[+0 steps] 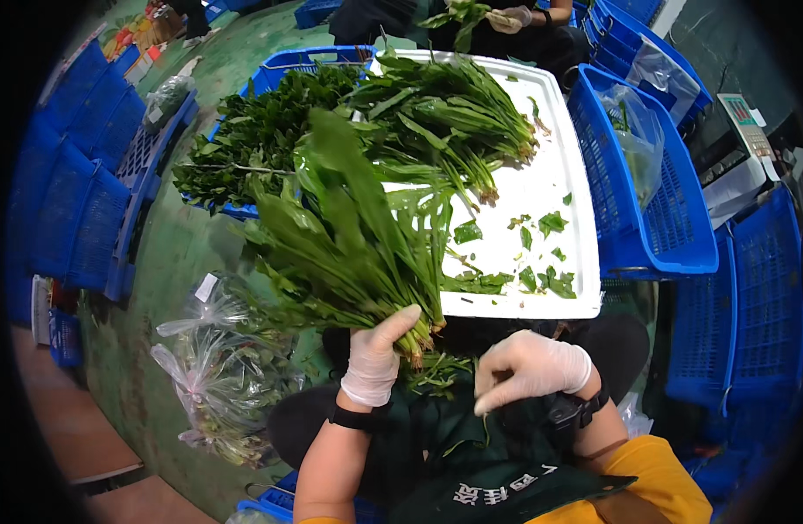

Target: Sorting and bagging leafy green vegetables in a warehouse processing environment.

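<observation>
My left hand point(377, 357), in a thin white glove, grips a bunch of long-leaved greens point(355, 242) that look like culantro. Their pale root ends stick out past my thumb, and the leaves fan up and left over the tray's near edge. My right hand point(529, 370), also gloved, is curled above my lap, thumb against the fingers. From its fingertips hangs a thin green stem point(486, 429). Loose leaf scraps point(440, 374) lie on my dark apron between the hands. On the white foam tray point(506, 304) rests a pile of similar greens point(454, 118), roots to the right.
Left of the tray, a blue crate point(277, 64) is heaped with leafy greens point(264, 131). Another blue crate point(686, 245) holds a plastic bag at right, near a digital scale point(745, 124). Tied plastic bags point(211, 373) sit on the floor. Across the tray, a person's gloved hand point(508, 19) holds leaves.
</observation>
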Tool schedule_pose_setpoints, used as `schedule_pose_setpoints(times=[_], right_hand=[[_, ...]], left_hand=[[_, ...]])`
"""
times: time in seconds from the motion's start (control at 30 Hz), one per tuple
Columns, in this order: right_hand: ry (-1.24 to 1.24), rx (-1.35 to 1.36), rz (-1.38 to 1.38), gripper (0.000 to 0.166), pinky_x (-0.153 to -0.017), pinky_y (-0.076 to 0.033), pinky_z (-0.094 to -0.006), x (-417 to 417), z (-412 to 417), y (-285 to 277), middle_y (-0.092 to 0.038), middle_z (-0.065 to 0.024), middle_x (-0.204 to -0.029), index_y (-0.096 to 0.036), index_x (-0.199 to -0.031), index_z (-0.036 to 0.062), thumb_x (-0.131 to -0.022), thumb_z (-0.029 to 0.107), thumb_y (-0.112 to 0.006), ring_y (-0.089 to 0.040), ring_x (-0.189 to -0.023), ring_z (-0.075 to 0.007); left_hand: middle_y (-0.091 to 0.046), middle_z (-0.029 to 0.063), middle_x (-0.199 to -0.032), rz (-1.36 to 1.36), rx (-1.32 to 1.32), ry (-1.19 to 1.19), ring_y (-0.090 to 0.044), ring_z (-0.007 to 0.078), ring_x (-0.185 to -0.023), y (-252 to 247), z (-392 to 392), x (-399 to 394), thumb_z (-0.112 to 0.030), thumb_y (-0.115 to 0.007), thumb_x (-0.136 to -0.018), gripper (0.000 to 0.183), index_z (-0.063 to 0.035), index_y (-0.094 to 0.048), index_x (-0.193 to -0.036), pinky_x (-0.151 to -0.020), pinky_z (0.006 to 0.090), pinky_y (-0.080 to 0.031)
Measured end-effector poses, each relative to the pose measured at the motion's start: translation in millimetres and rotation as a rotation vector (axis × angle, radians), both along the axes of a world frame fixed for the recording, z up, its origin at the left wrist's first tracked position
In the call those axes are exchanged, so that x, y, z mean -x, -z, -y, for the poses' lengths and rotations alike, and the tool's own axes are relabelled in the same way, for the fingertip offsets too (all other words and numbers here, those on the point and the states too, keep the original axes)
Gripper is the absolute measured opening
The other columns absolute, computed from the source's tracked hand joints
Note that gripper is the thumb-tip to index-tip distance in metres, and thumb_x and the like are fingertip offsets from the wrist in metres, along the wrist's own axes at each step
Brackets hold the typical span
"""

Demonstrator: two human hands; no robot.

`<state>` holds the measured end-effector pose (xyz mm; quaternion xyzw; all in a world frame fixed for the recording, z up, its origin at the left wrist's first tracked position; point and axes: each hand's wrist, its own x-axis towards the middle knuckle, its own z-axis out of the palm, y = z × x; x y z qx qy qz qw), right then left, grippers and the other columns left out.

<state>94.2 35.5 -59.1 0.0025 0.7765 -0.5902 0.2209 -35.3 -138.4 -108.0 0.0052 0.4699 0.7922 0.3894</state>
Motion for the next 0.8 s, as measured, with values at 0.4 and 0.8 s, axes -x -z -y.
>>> schedule_pose_setpoints(times=[0.4, 0.8], right_hand=[[0.378, 0.06, -0.513, 0.115, -0.11, -0.021, -0.0368, 8, 49, 36, -0.019, -0.0216, -0.145, -0.004, -0.144, -0.0006, -0.067, 0.034, -0.082, -0.022, -0.135, -0.031], [0.241, -0.578, -0.641, 0.059, -0.095, -0.033, -0.042, -53, 52, 25, -0.053, -0.0124, -0.116, -0.054, -0.113, -0.0001, -0.076, 0.044, -0.067, -0.044, -0.115, -0.0312]], left_hand=[[-0.058, 0.0078, -0.12, -1.565, 0.445, 0.328, -0.056, 0.0242, -0.109, 27, 16, -23, -0.022, -0.059, -0.088, 0.034, -0.0113, -0.058, -0.12, -0.094, 0.0346, -0.042], [-0.063, 0.011, -0.102, -1.755, 0.507, -0.114, -0.059, 0.0238, -0.095, 31, 19, -69, -0.012, -0.065, -0.076, 0.032, -0.0019, -0.059, -0.106, -0.085, 0.0342, -0.043]])
